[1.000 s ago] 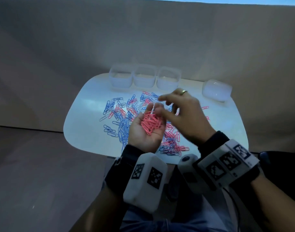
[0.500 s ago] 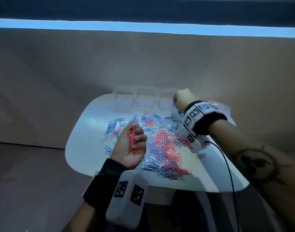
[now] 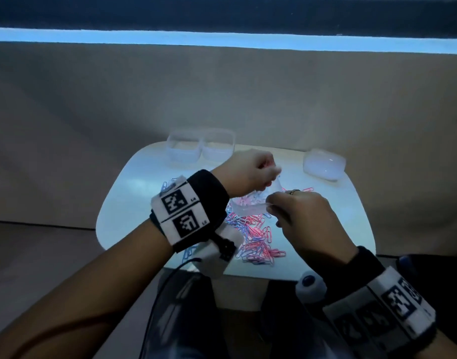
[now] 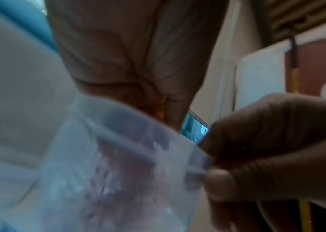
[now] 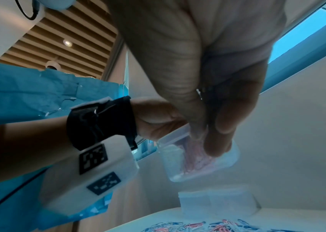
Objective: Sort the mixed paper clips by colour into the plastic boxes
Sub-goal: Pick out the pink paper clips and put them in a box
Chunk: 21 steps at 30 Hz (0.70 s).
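Observation:
A mixed pile of pink and blue paper clips (image 3: 253,229) covers the middle of the white table (image 3: 134,203). Above the pile my right hand (image 3: 276,208) pinches the rim of a clear plastic box (image 3: 250,207), thumb and fingers on either side of its wall (image 5: 197,161). Pink clips lie inside that box (image 5: 193,158). Turned palm down, my left hand (image 3: 266,172) hangs over the box's mouth with its fingers curled. Pink clips (image 4: 154,105) show in the fold of that fist. The box (image 4: 118,172) is blurred just below it.
Two more clear boxes (image 3: 183,151) (image 3: 218,147) stand side by side at the table's far edge. A milky domed plastic piece (image 3: 323,164) sits at the far right corner. A cable hangs from my left wrist band over the near edge.
My right hand has taken the third box from the far row and brought it over the pile. My left hand, which held pink clips palm up, has turned over above the box.

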Available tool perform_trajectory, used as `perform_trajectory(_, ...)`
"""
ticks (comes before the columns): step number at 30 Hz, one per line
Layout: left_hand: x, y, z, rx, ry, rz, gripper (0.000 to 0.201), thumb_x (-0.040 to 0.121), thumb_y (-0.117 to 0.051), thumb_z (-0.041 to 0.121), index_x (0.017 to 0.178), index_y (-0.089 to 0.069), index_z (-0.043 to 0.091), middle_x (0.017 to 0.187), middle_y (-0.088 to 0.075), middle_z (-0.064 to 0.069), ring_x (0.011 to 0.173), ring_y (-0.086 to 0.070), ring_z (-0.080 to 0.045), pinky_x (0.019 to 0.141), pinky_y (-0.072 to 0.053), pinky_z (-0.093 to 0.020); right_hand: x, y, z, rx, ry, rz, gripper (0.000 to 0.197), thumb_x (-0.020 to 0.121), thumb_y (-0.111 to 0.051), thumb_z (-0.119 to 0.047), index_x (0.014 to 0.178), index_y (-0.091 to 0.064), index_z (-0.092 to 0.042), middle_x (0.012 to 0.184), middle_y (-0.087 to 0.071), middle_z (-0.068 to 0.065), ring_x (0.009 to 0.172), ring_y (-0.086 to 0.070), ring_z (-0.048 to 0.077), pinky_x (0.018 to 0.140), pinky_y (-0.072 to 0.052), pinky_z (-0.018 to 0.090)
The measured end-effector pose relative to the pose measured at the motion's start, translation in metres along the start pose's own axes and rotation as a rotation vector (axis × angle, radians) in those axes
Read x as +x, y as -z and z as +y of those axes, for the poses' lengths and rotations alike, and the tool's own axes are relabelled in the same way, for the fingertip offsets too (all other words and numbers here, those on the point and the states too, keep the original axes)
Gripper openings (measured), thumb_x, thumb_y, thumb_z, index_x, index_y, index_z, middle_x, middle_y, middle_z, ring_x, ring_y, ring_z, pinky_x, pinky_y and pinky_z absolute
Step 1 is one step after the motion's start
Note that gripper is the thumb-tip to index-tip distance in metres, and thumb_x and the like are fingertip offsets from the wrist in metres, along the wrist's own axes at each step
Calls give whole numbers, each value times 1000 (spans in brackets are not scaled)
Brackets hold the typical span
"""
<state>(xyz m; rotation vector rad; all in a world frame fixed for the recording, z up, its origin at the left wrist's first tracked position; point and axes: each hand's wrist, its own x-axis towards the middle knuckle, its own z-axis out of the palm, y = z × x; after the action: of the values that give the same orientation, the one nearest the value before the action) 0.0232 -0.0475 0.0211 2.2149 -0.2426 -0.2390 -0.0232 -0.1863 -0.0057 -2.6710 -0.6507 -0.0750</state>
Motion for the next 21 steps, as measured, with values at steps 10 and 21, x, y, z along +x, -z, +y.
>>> perform_trajectory(10,-40,24,-26,62,16,473,26,74,-76,33,78,-52,24,63,-57,8,50,-52,3,56,-42,-16,-2,-5,8,78,-6,33,33,81,-44,-28,78,-67,-4,68,-67,14,65,-65,34,64,-52,40)
perform_trajectory(21,-78,80,-106,-126,503,535,6,83,-56,-2,82,-52,3,45,-54,-11,25,-49,-8,31,-34,-10,31,-11,-36,131,23,-122,65,89,-51,-48,143,-23,-26,95,-70,1,95,-62,24,81,-50,40)
